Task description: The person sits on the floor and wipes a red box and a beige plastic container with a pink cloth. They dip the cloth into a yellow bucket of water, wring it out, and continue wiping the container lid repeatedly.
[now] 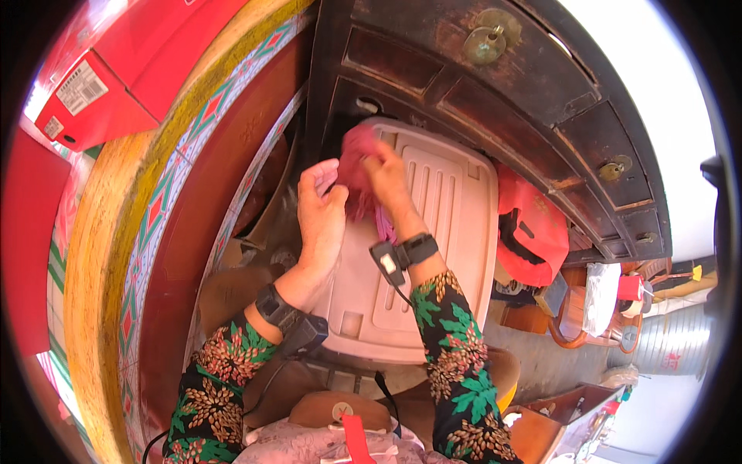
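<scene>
A blurred bundle of pinkish-red, soft stringy material (356, 151) is held in my right hand (389, 177), above the far end of a pale pink plastic storage box lid (446, 191). Thin strands hang below the bundle. Some purple strands (385, 225) show beside my right wrist. My left hand (322, 211) is raised just left of the bundle, its fingers curled and the thumb apart from them. Whether it touches the strands is unclear. Both wrists wear black straps with small devices.
A dark wooden cabinet (498, 110) with brass fittings stands beyond the box. To the left runs a wooden ledge (93, 261) with a red cardboard box (98, 98) on it. A red bag (530, 226) lies right of the lid, with a wooden chair (571, 325) farther right.
</scene>
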Demonstrator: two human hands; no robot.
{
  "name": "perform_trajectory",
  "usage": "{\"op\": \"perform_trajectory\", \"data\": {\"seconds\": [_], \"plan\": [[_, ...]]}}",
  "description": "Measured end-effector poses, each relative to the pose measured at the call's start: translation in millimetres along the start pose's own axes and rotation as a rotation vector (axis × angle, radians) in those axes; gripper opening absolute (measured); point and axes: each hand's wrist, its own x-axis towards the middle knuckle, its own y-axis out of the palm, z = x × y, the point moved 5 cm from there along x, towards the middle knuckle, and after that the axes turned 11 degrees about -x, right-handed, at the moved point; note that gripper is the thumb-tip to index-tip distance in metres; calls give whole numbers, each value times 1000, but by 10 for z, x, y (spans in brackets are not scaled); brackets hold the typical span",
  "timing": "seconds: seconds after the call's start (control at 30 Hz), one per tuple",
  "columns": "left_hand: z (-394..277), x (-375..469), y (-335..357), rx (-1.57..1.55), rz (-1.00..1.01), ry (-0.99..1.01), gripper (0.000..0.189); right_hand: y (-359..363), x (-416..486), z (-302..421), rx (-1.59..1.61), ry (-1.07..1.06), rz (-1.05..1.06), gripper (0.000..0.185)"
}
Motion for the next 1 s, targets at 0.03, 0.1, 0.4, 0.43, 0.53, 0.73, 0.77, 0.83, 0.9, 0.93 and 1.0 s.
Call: {"op": "perform_trajectory", "data": {"seconds": [0.03, 0.1, 0.4, 0.43, 0.53, 0.73, 0.77, 0.83, 0.9, 0.93, 1.0], "plan": [[2, -10, -20, 3, -24, -23, 41, 51, -5, -150, 220, 297, -42, 34], [-29, -18, -28, 13, -29, 10, 40, 137, 119, -169, 544, 346, -78, 34], [-81, 1, -2, -26, -31, 16, 41, 247, -4, -53, -507, -184, 11, 58], [-84, -3, -6, -12, -30, 16, 41, 195, -39, -70, -518, -189, -29, 58], [-86, -17, 3, 6, -31, 34, 39, 51, -2, -176, -405, 98, -204, 57], [-99, 2, 19, -17, -35, 18, 40, 245, 20, 208, -402, -220, -94, 44], [-97, 9, 12, -46, -48, 19, 40, 216, -38, 225, -404, -230, -35, 46], [-89, 9, 1, -45, -59, 30, 38, 147, -100, 267, -425, -212, -67, 49], [-66, 1, 0, -20, -61, 28, 37, 93, -86, 302, -435, -185, -165, 52], [-56, 0, 6, 5, -58, 25, 38, 66, -55, 313, -432, -171, -248, 53], [-54, 4, 11, 10, -55, 37, 38, 101, -5, 321, -453, -243, -275, 54]]}}
